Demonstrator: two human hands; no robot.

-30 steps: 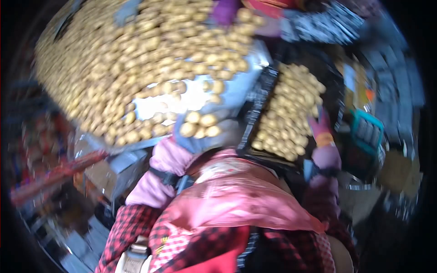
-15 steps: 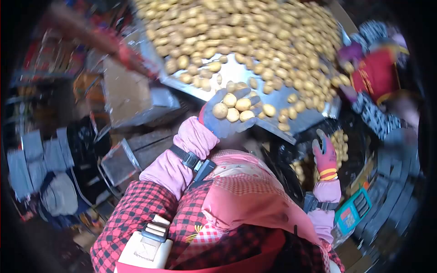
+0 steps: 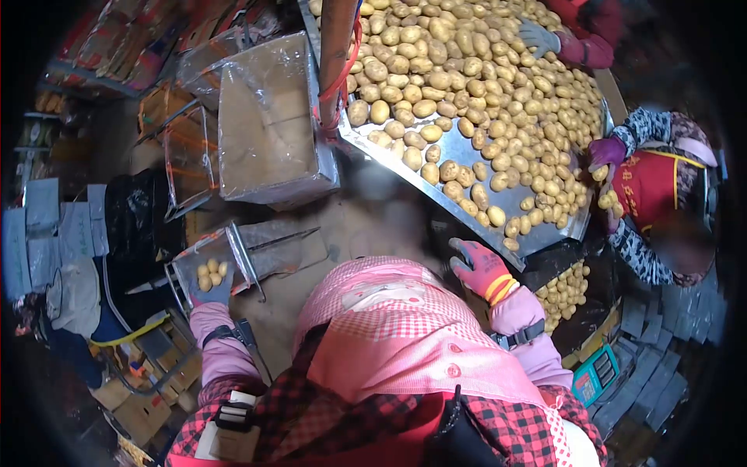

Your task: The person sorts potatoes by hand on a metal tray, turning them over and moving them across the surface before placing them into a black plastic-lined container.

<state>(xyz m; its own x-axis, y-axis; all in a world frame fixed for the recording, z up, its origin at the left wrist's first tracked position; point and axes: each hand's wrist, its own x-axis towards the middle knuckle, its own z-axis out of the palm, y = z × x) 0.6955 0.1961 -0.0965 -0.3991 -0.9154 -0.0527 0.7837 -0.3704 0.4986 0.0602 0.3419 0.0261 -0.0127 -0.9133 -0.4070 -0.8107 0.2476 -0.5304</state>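
Observation:
My left hand (image 3: 212, 291), in a gray work glove, is at the lower left. Several small potatoes (image 3: 210, 275) sit cupped in its palm. Around it is the mouth of a clear plastic bag (image 3: 233, 257) stretched on a metal frame. My right hand (image 3: 481, 271), in a pink and gray glove with a yellow-orange cuff, hangs near the front edge of the metal sorting table (image 3: 465, 222). Its fingers are apart and hold nothing. A broad pile of potatoes (image 3: 498, 109) covers most of that table.
A plastic-lined cardboard box (image 3: 267, 117) stands left of an upright post (image 3: 339, 54). Two people work at the table: a gray-gloved hand (image 3: 538, 37) at the back, a purple-gloved hand (image 3: 605, 152) at the right. More potatoes (image 3: 566, 296) lie below, near a teal scale (image 3: 597, 376).
My left hand has carried its potatoes from the table edge down to the bag frame at the left. My right hand has moved left and my view has swung.

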